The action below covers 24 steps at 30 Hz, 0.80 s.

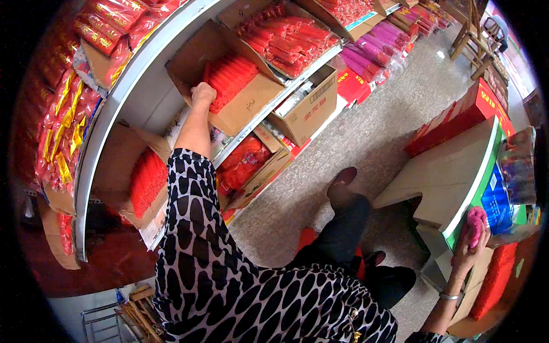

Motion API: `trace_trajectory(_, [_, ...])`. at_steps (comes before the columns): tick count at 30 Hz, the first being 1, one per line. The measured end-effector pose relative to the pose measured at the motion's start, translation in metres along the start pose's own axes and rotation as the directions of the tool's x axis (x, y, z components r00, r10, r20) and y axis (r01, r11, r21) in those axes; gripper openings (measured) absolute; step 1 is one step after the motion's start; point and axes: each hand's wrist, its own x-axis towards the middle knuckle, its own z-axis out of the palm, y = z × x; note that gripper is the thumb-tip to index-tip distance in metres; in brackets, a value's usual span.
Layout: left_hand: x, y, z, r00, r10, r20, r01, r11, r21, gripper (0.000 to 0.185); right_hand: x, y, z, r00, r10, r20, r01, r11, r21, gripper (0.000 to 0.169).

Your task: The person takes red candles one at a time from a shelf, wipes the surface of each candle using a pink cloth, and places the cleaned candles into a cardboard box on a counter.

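Note:
My left hand (pixel 203 92) reaches to the left edge of an open cardboard box (pixel 246 98) on the metal shelf. Red stick-like goods (pixel 231 79), packed closely, fill part of that box, and my fingers are closed near its corner; whether they grip the box or a stick cannot be told. At the right, my right hand (pixel 469 246) holds a bunched pink cloth (pixel 476 225) against the green and white edge of a counter (pixel 459 218). A blue package (pixel 495 203) lies just beyond that hand.
Another box of red sticks (pixel 148 182) stands nearer on the shelf. Lower boxes (pixel 306 109) and purple bundles (pixel 369 49) line the aisle. A red carton (pixel 450 118) rests by the counter, and a wooden chair (pixel 472 38) stands at the far end. My legs are in the aisle.

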Motion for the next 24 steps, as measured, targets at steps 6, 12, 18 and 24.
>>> trace_trajectory(6, [-0.013,0.006,-0.003,0.995,0.104,-0.005,-0.103,0.992,0.066,0.035,0.000,-0.002,-0.003,0.999,-0.050,-0.010,0.050,0.998,-0.025,0.029])
trace_trajectory(12, [-0.003,0.003,-0.004,0.992,0.062,-0.113,-0.071,0.994,-0.079,0.032,-0.001,0.004,-0.002,0.999,-0.039,0.016,0.040,0.999,-0.026,0.031])
trace_trajectory(18, [-0.005,0.004,0.002,0.991,-0.086,0.104,0.119,0.918,-0.377,0.029,0.002,0.001,-0.001,0.997,-0.074,0.001,0.074,0.997,-0.037,0.044])
trace_trajectory(24, [-0.004,-0.008,0.014,0.989,-0.080,-0.127,0.003,0.857,-0.516,0.031,0.003,-0.002,-0.004,0.998,-0.058,0.025,0.060,0.997,-0.054,0.029])
